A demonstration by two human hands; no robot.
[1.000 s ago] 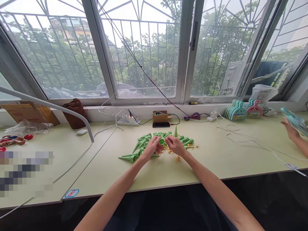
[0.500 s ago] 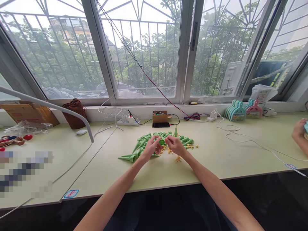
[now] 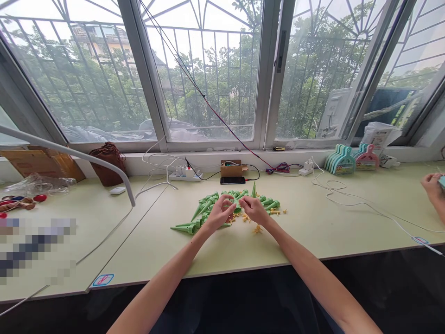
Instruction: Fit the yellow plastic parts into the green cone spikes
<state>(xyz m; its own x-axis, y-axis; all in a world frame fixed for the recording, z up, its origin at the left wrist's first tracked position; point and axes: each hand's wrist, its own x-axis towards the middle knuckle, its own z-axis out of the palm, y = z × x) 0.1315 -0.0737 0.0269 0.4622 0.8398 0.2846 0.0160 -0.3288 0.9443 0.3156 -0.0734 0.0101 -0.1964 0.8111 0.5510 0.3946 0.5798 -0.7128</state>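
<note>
Between my hands is a green plastic watering spike [image 3: 238,209], its round collar end tilted downward. My left hand [image 3: 221,212] curls its fingers and thumb around the spike's left side. My right hand [image 3: 255,209] is closed in a pinch at its right side; the fingertips partly hide what they grip. Around and behind both hands lies a loose pile of similar green spikes [image 3: 207,204], and one spike [image 3: 254,189] stands point up behind my right hand. Small yellow-orange plastic pieces [image 3: 257,229] are scattered near and under my hands.
A phone [image 3: 232,180] lies before a small cardboard box [image 3: 231,170] by the window. A power strip [image 3: 186,174] and white cables [image 3: 361,202] are on the table. Teal and pink plastic items [image 3: 342,160] stand at right, near another person's hand [image 3: 433,188]. A grey curved bar [image 3: 104,162] crosses the left.
The held spike has turned: its round open end faced the camera before and now tips downward. My left fingers have shifted slightly around it. My right hand has barely moved.
</note>
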